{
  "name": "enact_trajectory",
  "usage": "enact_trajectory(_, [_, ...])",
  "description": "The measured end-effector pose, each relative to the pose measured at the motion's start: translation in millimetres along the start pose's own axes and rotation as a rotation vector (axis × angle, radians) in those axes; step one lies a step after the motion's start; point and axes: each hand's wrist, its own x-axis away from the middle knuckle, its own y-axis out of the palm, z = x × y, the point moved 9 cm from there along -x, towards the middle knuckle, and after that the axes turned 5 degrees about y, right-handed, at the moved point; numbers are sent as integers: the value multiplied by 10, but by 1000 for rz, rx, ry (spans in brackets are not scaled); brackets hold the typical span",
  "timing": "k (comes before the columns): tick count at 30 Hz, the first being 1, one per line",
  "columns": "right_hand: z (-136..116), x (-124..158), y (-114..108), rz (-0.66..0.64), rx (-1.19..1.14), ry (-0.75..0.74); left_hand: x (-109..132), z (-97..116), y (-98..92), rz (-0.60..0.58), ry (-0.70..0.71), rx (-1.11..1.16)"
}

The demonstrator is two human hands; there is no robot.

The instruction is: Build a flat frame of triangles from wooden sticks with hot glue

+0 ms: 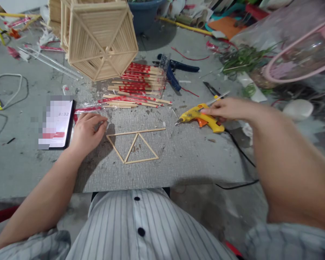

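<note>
My right hand (pixel 222 109) has its fingers closed on the yellow hot glue gun (pixel 189 115), whose nozzle points left above the table. A glue stick juts out behind it, partly behind my fingers. My left hand (pixel 88 130) rests on the table between the phone and the stick frame, fingers loosely bent and apart, holding nothing visible. In front of me lies a flat frame of thin wooden sticks (pixel 131 147): a triangle plus a slanted stick at the left, under one longer top stick (pixel 151 130). Its top left corner is close to my left hand.
A hexagonal stick structure (pixel 103 43) stands at the back. Red-wrapped stick bundles (pixel 141 85), blue-handled pliers (pixel 176 70) and a utility knife (pixel 211 89) lie behind. A lit phone (pixel 58 124) sits left. The glue gun's black cord (pixel 241 151) runs off the table edge.
</note>
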Motion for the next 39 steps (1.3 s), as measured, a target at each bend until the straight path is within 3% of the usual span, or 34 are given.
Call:
enact_trajectory(3, [-151,141,-229,232,204,-15,-5,13,-11,16,4,2])
enact_trajectory(6, [-622,432,-390,448,150,-208,-6,-2,-17,16,-23,4])
enact_trajectory(9, [-1354,784,-270,460,152,-568,1,-45,-17,2,-68,-5])
enact_trajectory(11, [-1788,961,-120,439,224,-731,6,-76,-18,-4,-94,-15])
enact_trajectory(14, [-2251,1037,67,411,301,-834,9,-107,-14,-4,-112,-20])
enact_trajectory(18, [-2550,876,167,423,346,-803,6,-110,1,-4,-100,-8])
enact_trajectory(24, [-2643,704,255,403,386,-763,14,-94,12,-9,-79,-7])
enact_trajectory(31, [-2514,824,137,432,375,-714,8,-51,-20,31,-31,10])
enact_trajectory(36, [-2019,1072,-26,500,172,-722,14,-56,-30,26,-18,-22])
enact_trajectory(39, [-1577,1145,48,448,83,-713,14,-42,-56,25,-26,-24])
